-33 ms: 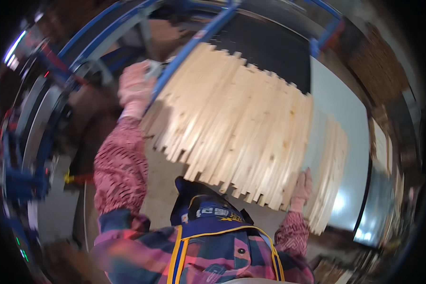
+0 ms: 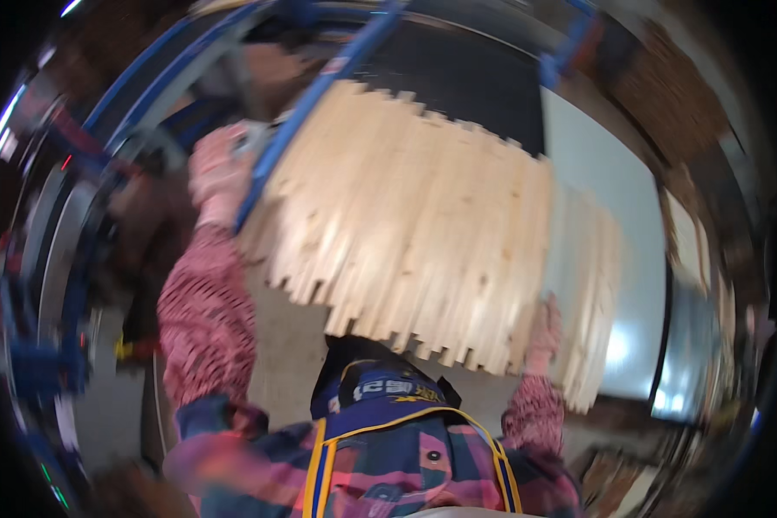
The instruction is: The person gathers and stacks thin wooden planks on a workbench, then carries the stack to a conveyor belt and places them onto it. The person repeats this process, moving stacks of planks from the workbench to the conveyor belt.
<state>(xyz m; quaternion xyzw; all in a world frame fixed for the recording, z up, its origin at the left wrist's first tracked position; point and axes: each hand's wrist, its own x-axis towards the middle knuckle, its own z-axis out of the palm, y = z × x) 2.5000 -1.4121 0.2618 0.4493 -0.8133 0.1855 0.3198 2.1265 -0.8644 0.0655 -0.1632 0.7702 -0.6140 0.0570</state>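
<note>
Okay, so nearest is the blue apron [image 2: 358, 418] with yellow trim, sitting just below the ragged near ends of the wooden strips [image 2: 414, 216]. The right hand [image 2: 541, 337] has a loose, unclosed grip, fingers stretched out along the right edge of those strips. Probably a flat guide to stop the row spreading sideways, but blur hides how hard it presses.

Just right of it, a smaller batch of strips [image 2: 589, 293] lies on the pale counter [image 2: 643, 233]. The main ones lie side by side in the middle, long axis running away from the wearer and leaning a bit right toward the far end. Near ends point back at the apron, far ends at the black surface [image 2: 457, 69].

Further up, the left hand [image 2: 218, 173] is beside the blue rail [image 2: 306, 104]; honestly can't tell if that grip is closed on anything. Maybe it's there for steadying.
</note>
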